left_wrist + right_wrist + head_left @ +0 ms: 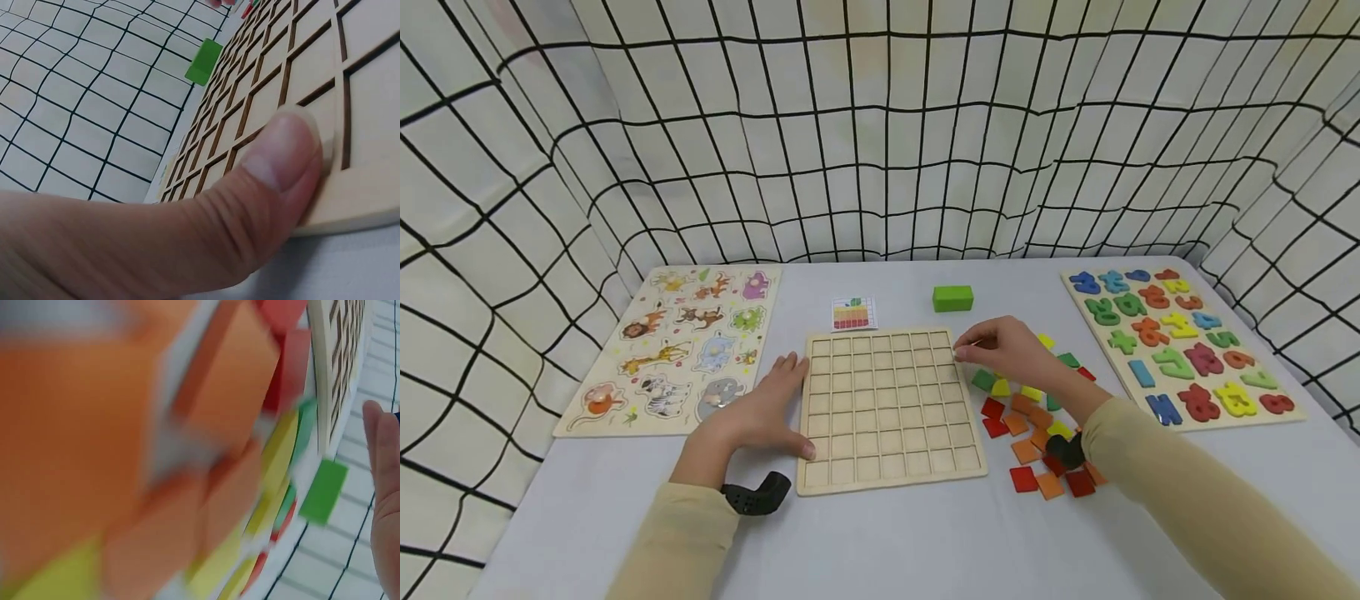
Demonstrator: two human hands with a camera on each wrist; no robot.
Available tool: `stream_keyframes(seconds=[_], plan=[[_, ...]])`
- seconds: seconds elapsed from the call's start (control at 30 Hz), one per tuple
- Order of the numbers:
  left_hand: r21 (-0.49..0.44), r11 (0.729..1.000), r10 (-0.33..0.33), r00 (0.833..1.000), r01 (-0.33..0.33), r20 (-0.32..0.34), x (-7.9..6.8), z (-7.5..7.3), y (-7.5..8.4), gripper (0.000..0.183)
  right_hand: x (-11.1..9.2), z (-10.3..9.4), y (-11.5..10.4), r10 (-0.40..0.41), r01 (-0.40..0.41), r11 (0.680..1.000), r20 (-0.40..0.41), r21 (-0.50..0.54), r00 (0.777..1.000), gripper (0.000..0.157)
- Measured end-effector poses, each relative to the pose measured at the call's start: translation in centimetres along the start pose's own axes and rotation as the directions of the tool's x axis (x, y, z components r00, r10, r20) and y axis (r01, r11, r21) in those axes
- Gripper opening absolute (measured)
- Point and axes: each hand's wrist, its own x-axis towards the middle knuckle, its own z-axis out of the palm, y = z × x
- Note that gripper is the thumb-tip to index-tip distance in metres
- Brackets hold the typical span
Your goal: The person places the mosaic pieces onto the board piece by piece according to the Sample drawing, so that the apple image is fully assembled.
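A square wooden grid board [891, 408] lies in the middle of the table, its cells bare. My left hand [767, 412] rests along its left side, fingers stretched at the upper edge and thumb pressing the lower left corner. In the left wrist view the thumb [281, 150] lies over the frame and a cell. My right hand [1003, 350] is by the board's upper right edge, thumb and fingers pinching a small dark piece [397, 416], mostly hidden. Below it lie loose square tiles, among them an orange tile [1024, 452], a red tile [1023, 479] and a yellow tile [1060, 430].
A small pattern card [853, 314] and a green block [952, 298] sit behind the board. An animal puzzle [670, 350] lies to the left, a number and letter puzzle [1183, 346] to the right. Black netting [887, 142] over white cloth encloses the table's back and sides.
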Motion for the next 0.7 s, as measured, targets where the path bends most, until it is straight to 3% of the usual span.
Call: stream_keyframes(seconds=[0.2,0.5,0.7], plan=[[0.014,1.0,-0.014,1.0,0.014,0.005,0.0,0.1,-0.3,0.128,3.8,2.7,-2.2,0.038,-0.041,0.997,0.042,0.069,0.998,0.024],[0.017,1.0,-0.024,1.0,0.024,0.007,0.0,0.0,0.1,0.128,8.3,4.9,-4.9,-0.006,0.01,0.999,0.11,-0.03,0.994,0.022],[0.016,0.999,-0.041,0.999,0.041,0.01,0.0,0.0,0.1,0.127,10.8,6.7,-6.1,0.034,-0.027,0.998,0.121,-0.053,0.992,0.013]])
